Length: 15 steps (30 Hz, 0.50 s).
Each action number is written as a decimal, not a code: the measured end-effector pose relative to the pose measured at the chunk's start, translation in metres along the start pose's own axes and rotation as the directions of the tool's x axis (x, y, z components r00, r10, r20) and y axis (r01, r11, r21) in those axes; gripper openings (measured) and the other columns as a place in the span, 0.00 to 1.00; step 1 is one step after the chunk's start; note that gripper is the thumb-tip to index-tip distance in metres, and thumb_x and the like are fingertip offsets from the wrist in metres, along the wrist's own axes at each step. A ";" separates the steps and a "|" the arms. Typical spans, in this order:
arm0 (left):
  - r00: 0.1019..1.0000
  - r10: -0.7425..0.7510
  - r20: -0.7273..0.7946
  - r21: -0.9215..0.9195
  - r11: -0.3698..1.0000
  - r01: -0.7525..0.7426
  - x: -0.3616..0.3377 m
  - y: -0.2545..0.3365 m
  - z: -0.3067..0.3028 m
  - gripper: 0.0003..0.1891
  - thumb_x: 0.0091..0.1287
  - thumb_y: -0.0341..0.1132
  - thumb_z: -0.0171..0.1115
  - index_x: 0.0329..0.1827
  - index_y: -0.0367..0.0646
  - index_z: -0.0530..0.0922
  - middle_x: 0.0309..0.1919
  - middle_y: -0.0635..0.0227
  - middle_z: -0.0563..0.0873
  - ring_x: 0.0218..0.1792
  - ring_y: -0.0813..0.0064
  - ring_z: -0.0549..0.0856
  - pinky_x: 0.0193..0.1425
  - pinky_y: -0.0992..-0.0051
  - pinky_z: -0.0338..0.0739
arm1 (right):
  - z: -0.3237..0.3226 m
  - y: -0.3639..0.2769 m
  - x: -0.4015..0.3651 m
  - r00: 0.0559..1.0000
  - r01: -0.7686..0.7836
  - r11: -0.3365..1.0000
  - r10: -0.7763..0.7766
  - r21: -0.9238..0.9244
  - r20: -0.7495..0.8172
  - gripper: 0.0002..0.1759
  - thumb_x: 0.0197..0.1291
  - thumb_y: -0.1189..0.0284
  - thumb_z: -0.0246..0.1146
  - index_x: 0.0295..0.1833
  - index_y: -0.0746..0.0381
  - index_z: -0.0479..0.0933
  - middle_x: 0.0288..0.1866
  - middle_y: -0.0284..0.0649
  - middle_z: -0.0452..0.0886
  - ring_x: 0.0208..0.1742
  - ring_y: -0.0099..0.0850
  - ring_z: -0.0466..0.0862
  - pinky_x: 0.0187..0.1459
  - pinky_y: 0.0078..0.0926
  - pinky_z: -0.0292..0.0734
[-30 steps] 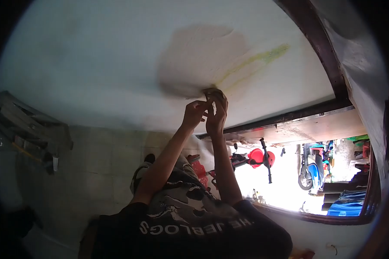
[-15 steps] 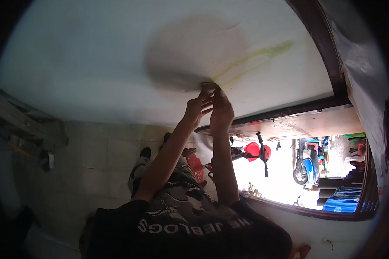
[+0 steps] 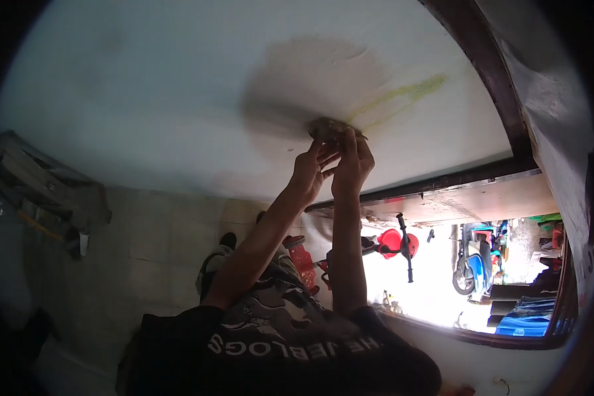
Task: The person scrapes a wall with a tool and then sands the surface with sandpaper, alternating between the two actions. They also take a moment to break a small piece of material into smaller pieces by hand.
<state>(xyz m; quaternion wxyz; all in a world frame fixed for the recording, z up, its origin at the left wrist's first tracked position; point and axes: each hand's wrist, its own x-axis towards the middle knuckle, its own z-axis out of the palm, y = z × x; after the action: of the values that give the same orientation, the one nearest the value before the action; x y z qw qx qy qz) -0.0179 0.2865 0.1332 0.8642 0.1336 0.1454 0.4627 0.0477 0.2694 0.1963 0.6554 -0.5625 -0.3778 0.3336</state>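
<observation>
A small, flat, dark greyish-brown piece (image 3: 335,125) sits at the pale wall, too dim to name. My left hand (image 3: 308,173) reaches up from the left, its fingertips gripping the lower left edge of the piece. At the right end of it, my right hand (image 3: 353,168) pinches with thumb and fingers. The hands are close together, both beneath the piece. Around and above them the wall (image 3: 178,99) carries my shadow and a yellow-green streak (image 3: 416,89).
Right of me a doorway opens on bright daylight, with a parked motorbike (image 3: 472,261) outside. A red ride-on toy (image 3: 301,264) stands by my legs, near a dark handlebar (image 3: 404,247). A wooden shelf-like piece (image 3: 39,175) is at the left on the tiled floor (image 3: 155,231).
Both hands have shifted slightly to the right in view. More of the dark piece now shows above my fingertips, and my right fingers have moved to its right end.
</observation>
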 end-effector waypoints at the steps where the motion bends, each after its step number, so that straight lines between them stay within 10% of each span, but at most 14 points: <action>1: 1.000 -0.016 -0.020 0.045 0.999 0.017 0.001 -0.004 -0.005 0.39 0.69 0.66 0.53 0.68 0.39 0.70 0.64 0.62 0.75 0.67 0.67 0.70 0.72 0.60 0.60 | -0.003 0.011 0.000 0.998 0.055 0.994 -0.058 -0.093 -0.025 0.16 0.68 0.64 0.63 0.36 0.67 0.81 0.27 0.35 0.82 0.31 0.23 0.79 0.37 0.23 0.73; 9: 0.943 -0.022 -0.333 0.336 0.931 0.140 -0.013 -0.023 -0.083 0.45 0.58 0.70 0.65 0.68 0.44 0.69 0.60 0.66 0.78 0.57 0.69 0.77 0.62 0.58 0.68 | -0.002 0.040 0.002 0.962 0.234 0.922 -0.266 -0.308 -0.066 0.19 0.65 0.66 0.66 0.27 0.70 0.79 0.19 0.30 0.73 0.25 0.18 0.64 0.27 0.24 0.58; 15: 0.731 0.035 -0.681 0.060 0.998 0.007 -0.023 -0.012 -0.139 0.18 0.62 0.51 0.64 0.47 0.50 0.77 0.38 0.74 0.81 0.35 0.76 0.79 0.39 0.69 0.69 | 0.000 0.036 0.006 0.840 0.467 0.760 -0.541 -0.452 -0.040 0.16 0.65 0.67 0.66 0.30 0.69 0.81 0.24 0.39 0.83 0.26 0.24 0.76 0.33 0.27 0.70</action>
<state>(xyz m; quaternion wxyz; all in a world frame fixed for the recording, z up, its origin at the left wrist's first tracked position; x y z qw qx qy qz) -0.0728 0.2740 0.0036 0.7430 -0.0192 0.4645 0.4815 0.0500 0.2804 0.1615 0.6118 -0.5943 -0.5219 0.0050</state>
